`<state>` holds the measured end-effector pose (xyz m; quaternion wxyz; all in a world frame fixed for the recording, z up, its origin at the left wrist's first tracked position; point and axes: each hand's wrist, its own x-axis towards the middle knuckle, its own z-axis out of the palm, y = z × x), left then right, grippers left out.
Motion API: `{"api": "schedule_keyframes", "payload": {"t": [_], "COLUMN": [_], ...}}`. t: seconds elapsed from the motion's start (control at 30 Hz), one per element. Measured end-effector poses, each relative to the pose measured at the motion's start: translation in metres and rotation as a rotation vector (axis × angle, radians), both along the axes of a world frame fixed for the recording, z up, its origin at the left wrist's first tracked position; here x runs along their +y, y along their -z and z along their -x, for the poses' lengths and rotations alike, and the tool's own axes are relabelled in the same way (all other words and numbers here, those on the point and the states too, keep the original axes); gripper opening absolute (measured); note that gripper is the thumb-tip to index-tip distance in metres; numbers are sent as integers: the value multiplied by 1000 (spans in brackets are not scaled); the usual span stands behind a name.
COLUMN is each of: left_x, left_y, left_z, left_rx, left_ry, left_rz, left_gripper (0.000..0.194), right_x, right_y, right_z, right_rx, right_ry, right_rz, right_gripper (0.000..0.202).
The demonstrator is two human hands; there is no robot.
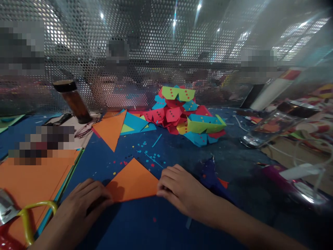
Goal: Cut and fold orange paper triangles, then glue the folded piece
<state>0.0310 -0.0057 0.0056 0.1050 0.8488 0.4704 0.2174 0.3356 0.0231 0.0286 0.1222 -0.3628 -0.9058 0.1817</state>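
Observation:
An orange paper triangle (134,180) lies on the blue table (130,225), its point facing away from me. My left hand (88,201) has its curled fingers pressed together at the triangle's left corner. At the right corner, the fingers of my right hand (174,187) close on the paper edge. Small blue, red and yellow paper bits (151,156) are scattered beyond the triangle. Another orange triangle (111,128) rests farther back, beside blue and green folded paper (134,121).
Folded, dotted colored paper pieces (179,114) are heaped at the back. Yellow-handled scissors (26,215) lie on orange sheets (44,184) at left. A brown bottle (74,104), a glue gun (212,173) and a clear bottle (273,123) stand or lie around; perforated metal (145,45) rises behind.

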Motion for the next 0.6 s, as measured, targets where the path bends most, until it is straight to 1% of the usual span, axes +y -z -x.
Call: {"api": "schedule_keyframes", "payload": {"t": [0.2, 0.4, 0.6], "left_x": [1, 0, 1], "left_y": [-5, -5, -3], "left_z": [-5, -4, -3], "left_rx": [-39, -4, -14], "left_ry": [-57, -106, -124], "left_rz": [-16, 27, 55], "left_gripper": [43, 43, 42], "right_x": [3, 0, 0], "right_y": [3, 2, -1], "right_z": [2, 3, 5], "right_rx": [22, 23, 17], "right_ry": [80, 126, 172], "right_rz": [60, 102, 148], "right_gripper": [11, 12, 10]}}
